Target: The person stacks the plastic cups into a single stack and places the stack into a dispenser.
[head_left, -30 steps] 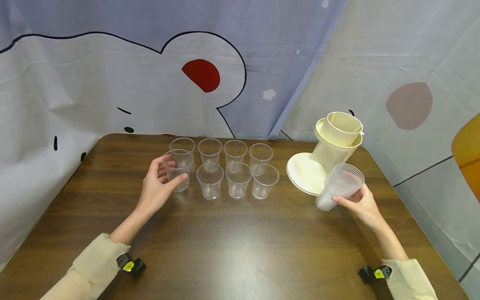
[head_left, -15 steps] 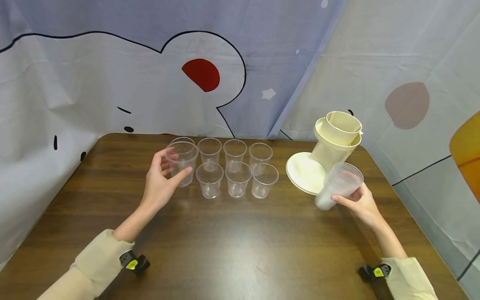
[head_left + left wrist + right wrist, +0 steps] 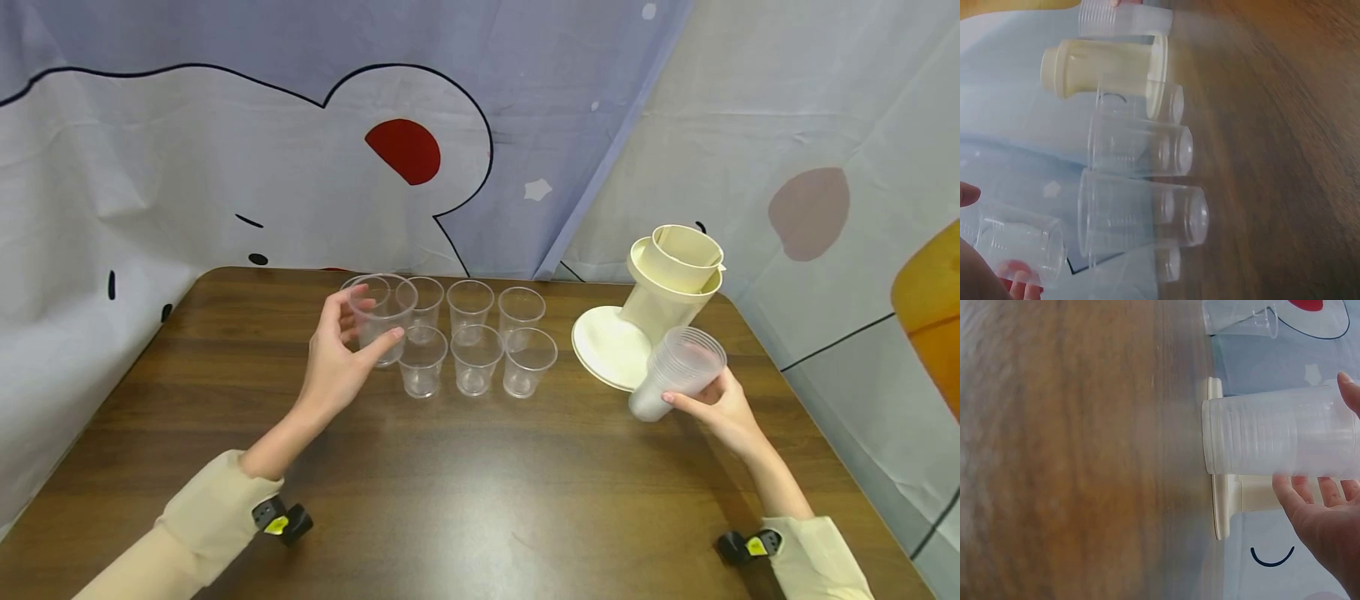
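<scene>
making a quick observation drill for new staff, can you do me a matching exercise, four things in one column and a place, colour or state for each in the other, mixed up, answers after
Column one
1. left hand
2. right hand
3. stand
4. backdrop

Column two
A. grips a stack of nested cups
B. lilac and white, behind the table
C. holds a clear cup
D. cream, on the table's right side

Right pairs: 1-C, 2-A, 3-D, 4-B
</scene>
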A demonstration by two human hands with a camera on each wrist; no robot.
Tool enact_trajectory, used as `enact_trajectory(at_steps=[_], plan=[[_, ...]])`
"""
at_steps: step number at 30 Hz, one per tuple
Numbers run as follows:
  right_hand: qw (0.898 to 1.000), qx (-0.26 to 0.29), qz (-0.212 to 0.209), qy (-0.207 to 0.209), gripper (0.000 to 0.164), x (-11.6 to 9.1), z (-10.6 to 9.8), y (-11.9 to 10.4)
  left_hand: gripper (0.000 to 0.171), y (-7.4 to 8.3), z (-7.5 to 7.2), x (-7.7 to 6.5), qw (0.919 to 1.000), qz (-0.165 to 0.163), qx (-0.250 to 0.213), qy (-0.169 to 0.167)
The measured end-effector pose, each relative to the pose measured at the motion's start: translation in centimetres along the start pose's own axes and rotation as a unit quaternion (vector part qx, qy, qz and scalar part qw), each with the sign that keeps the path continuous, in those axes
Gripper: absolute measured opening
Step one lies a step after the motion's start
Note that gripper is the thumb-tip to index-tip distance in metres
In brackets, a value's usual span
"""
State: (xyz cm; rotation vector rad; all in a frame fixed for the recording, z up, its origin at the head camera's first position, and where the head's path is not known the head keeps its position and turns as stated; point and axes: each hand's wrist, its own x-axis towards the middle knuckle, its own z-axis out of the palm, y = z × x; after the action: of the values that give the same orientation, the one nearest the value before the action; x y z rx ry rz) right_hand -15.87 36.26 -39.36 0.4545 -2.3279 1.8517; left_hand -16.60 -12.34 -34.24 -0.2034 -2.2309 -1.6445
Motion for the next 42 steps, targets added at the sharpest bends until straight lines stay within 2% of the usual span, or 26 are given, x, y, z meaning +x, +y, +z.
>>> enact_trajectory(at_steps=[9, 22, 42], plan=[[1.000, -0.003, 0.006, -0.004, 0.068, 0.0, 0.0, -0.1, 0.066, 1.1, 1.3, 0.3, 0.9994, 0.012, -0.031, -0.011], [1.000, -0.006, 0.011, -0.001, 0.069, -0.1, -0.2, -0.1, 0.066, 3.3, 4.2, 0.6, 0.9965, 0.020, -0.069, -0.043], [1.000, -0.020, 0.014, 0.002, 0.068, 0.0, -0.1, -0.1, 0.064, 3.7, 8.1, -0.1, 0.9913, 0.012, -0.110, -0.072]])
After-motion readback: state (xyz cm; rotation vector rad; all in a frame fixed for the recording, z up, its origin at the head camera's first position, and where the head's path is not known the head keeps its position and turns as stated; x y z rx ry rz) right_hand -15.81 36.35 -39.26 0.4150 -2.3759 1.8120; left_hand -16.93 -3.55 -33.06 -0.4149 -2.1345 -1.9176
